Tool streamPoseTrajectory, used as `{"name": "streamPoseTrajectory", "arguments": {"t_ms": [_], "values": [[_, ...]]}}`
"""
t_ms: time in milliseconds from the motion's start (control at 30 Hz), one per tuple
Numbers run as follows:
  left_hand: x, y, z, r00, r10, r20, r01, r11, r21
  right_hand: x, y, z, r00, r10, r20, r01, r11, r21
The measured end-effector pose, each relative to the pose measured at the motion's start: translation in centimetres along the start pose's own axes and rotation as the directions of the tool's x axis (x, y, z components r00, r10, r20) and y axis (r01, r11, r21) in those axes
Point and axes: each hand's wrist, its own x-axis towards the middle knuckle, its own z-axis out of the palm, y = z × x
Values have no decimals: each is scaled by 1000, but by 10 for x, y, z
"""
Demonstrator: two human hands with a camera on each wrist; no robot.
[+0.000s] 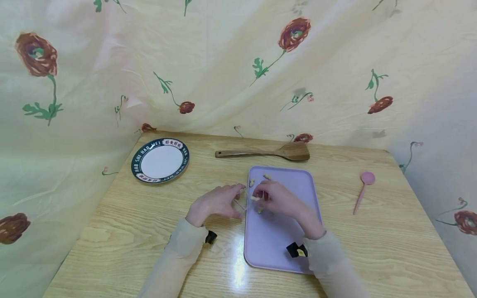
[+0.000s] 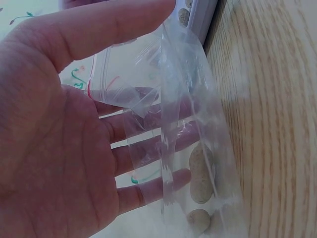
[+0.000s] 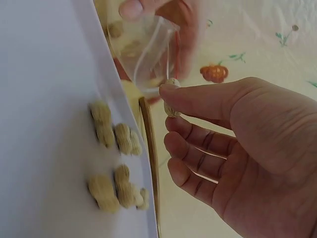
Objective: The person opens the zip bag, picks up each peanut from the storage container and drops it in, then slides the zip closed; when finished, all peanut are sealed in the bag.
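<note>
Flowered cloth (image 1: pixel 223 62) hangs behind. Just left of the tray (image 1: pixel 273 254), the left hand (image 1: pixel 216 200) holds a clear bag (image 3: pixel 151 52), probably to spread its hard-to-see mouth; over the tray, the right hand (image 1: pixel 276 198) pinches a peanut (image 3: pixel 172 108).

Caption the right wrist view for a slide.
A right hand pinches a peanut beside a clear bag held by the left hand; more peanuts lie on a tray.

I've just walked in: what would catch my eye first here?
Probably the lilac tray on the wooden table, above which the right hand pinches a peanut. Beside its left edge, the left hand holds a clear bag with more peanuts inside. Behind, large red flowers stand out on a pale cloth.
</note>
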Motion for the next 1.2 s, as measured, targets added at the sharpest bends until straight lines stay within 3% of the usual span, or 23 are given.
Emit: {"name": "streamPoseTrajectory", "arguments": {"t_ms": [500, 833, 1200], "values": [[-1, 0, -2, 1000, 0, 6, 0, 1000, -23, 5, -10, 12, 1000, -6, 16, 6, 1000, 9], [-1, 0, -2, 1000, -17, 7, 18, 1000, -22, 6, -12, 12, 999, 20, 32, -20, 1000, -11], [-2, -1, -3, 1000, -12, 13, 13, 999, -37, 5, -12, 10, 1000, -2, 23, 2, 1000, -2]]}}
